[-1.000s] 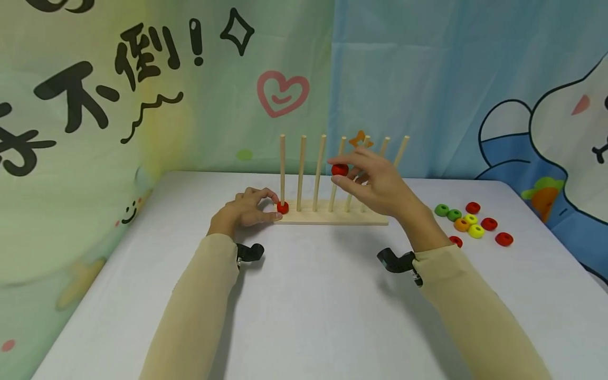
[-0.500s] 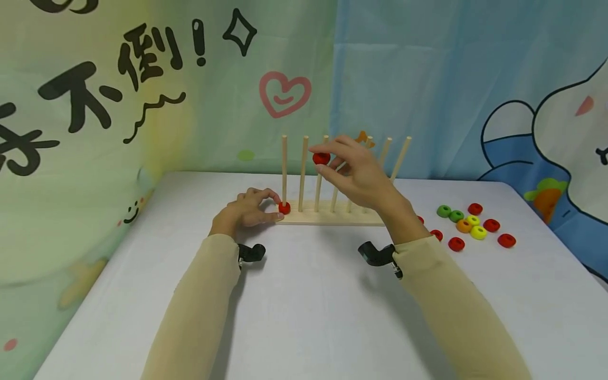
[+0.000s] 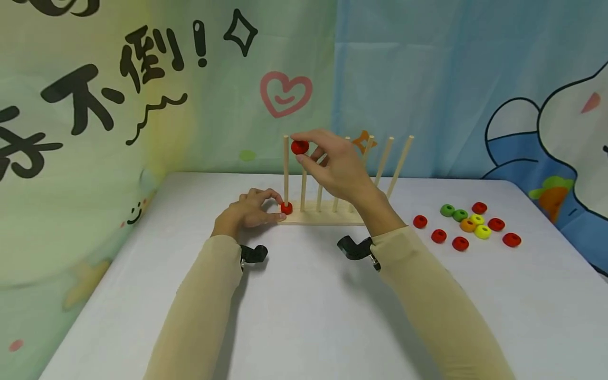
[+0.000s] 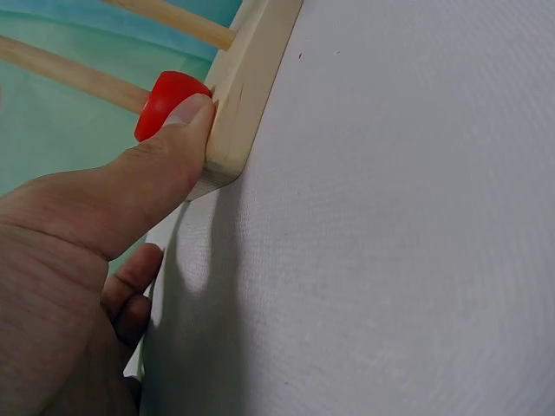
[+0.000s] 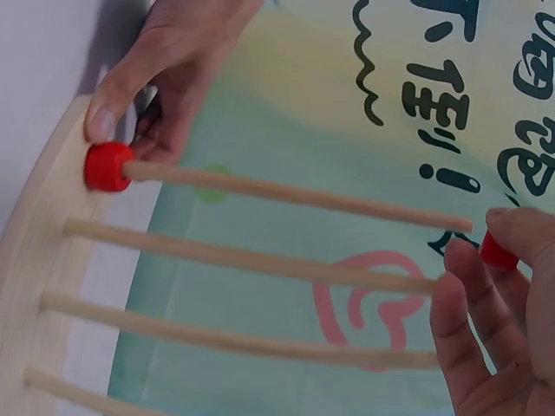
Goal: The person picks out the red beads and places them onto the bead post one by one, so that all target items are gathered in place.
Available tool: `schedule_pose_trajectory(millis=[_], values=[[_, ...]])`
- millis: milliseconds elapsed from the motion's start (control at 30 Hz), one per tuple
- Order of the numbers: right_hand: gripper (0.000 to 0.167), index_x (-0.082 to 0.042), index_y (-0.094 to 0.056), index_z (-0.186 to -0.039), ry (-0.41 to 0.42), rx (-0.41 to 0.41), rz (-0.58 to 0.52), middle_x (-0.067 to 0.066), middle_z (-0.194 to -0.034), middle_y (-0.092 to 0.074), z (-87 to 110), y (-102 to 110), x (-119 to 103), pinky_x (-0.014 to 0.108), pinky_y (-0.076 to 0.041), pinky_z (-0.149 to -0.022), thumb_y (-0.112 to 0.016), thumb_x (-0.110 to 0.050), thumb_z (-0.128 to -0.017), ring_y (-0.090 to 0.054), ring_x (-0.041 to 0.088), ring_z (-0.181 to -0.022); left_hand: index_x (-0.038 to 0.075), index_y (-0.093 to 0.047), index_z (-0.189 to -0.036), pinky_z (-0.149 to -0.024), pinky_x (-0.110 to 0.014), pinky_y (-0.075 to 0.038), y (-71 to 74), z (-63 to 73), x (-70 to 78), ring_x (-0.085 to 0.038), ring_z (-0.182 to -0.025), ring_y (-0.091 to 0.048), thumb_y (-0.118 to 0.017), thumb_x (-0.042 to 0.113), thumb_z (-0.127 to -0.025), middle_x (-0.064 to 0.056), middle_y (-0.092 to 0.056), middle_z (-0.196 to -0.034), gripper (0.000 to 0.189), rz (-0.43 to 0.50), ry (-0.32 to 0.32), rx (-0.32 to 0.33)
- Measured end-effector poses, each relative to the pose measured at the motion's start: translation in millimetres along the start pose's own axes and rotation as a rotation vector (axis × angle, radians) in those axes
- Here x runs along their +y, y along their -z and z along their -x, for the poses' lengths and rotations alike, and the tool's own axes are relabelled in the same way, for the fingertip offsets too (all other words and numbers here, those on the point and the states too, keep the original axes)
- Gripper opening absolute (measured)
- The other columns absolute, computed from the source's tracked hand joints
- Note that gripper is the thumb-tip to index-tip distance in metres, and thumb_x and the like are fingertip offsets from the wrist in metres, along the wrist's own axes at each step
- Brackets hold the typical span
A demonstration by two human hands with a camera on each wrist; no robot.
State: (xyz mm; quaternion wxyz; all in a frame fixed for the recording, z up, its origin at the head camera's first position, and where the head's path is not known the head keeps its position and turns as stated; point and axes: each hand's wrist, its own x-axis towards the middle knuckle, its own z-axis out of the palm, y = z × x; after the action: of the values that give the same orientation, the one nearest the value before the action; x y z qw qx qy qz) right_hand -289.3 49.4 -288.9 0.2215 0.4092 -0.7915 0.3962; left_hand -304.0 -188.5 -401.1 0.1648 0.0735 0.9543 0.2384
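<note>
A pale wooden rack (image 3: 318,218) with a row of upright pegs stands towards the back of the table. Around the bottom of its leftmost peg (image 3: 286,169) sits a red bead (image 3: 286,208). My left hand (image 3: 249,210) pinches that bead at the rack's left end, thumb (image 4: 173,143) against it in the left wrist view. Thumb and index finger of my right hand (image 3: 338,164) hold a second red bead (image 3: 300,147) up near the top of the leftmost peg, just to its right. In the right wrist view this bead (image 5: 499,251) is close beyond the peg's tip.
Loose beads lie on the white table (image 3: 304,306) to the right: several red beads (image 3: 460,244), two green beads (image 3: 447,210), two yellow beads (image 3: 483,231) and an orange bead (image 3: 467,225). A printed cloth backdrop (image 3: 389,79) hangs behind the table.
My right hand has carried its red bead leftwards and up, from over the middle pegs to beside the leftmost peg's top. The left hand keeps its place at the lower bead.
</note>
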Motion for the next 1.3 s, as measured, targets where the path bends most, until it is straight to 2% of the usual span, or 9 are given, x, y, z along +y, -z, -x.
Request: schedule_pose_trajectory(millis=[333, 467, 600, 767, 1033, 1300], values=[[0.034, -0.012, -0.066, -0.128, -0.017, 0.042, 0.051, 0.004, -0.118, -0.067, -20.4, -14, -7, 0.028, -0.044, -0.061, -0.067, -0.011, -0.094, -0.053, 0.014, -0.064, 0.045, -0.048, -0.123, -0.101, -0.065, -0.031, 2.1, -0.1, -2.7, -0.037, -0.135, -0.028, -0.063, 0.068, -0.083, -0.007, -0.026, -0.155, 0.049, -0.013, 0.0, 0.003], [0.034, -0.013, -0.065, -0.129, -0.085, 0.028, 0.076, 0.004, -0.12, -0.066, -26.6, -17, -14, 0.028, -0.043, -0.059, -0.065, -0.012, -0.095, -0.05, 0.014, -0.058, 0.045, -0.049, -0.122, -0.101, -0.065, -0.03, 1.8, -0.8, -3.1, -0.036, -0.133, -0.029, -0.063, 0.07, -0.082, -0.007, -0.027, -0.154, 0.049, 0.0, -0.013, 0.002], [0.036, -0.016, -0.063, -0.132, -0.177, -0.023, 0.112, 0.002, -0.124, -0.063, -32.2, -18, -19, 0.027, -0.045, -0.059, -0.062, -0.014, -0.096, -0.053, 0.012, -0.055, 0.045, -0.049, -0.121, -0.102, -0.064, -0.03, 1.5, -0.9, -2.1, -0.036, -0.133, -0.03, -0.063, 0.069, -0.082, -0.007, -0.028, -0.153, 0.048, 0.002, -0.016, 0.006], [0.04, -0.017, -0.06, -0.136, -0.22, -0.06, 0.106, 0.002, -0.134, -0.059, -32.8, -18, -20, 0.027, -0.047, -0.057, -0.062, -0.016, -0.096, -0.053, 0.013, -0.051, 0.045, -0.05, -0.121, -0.102, -0.064, -0.03, 0.1, -2.9, -2.8, -0.036, -0.134, -0.029, -0.064, 0.067, -0.083, -0.007, -0.028, -0.153, 0.046, 0.005, -0.018, 0.004], [0.037, -0.015, -0.061, -0.133, -0.164, -0.029, 0.046, 0.001, -0.132, -0.059, -21.1, -13, -21, 0.028, -0.048, -0.06, -0.063, -0.015, -0.096, -0.053, 0.012, -0.053, 0.042, -0.048, -0.124, -0.102, -0.064, -0.031, -1.0, -2.1, -0.9, -0.036, -0.135, -0.029, -0.065, 0.065, -0.083, -0.006, -0.029, -0.152, 0.05, -0.013, -0.02, 0.002], [0.032, -0.012, -0.065, -0.127, -0.075, -0.01, -0.001, -0.001, -0.134, -0.057, -10.3, -10, -25, 0.028, -0.051, -0.069, -0.065, -0.013, -0.095, -0.062, 0.008, -0.071, 0.044, -0.046, -0.126, -0.102, -0.065, -0.031, 0.9, -2.4, -1.1, -0.036, -0.137, -0.026, -0.063, 0.068, -0.083, -0.004, -0.026, -0.154, 0.052, -0.008, 0.008, -0.016]])
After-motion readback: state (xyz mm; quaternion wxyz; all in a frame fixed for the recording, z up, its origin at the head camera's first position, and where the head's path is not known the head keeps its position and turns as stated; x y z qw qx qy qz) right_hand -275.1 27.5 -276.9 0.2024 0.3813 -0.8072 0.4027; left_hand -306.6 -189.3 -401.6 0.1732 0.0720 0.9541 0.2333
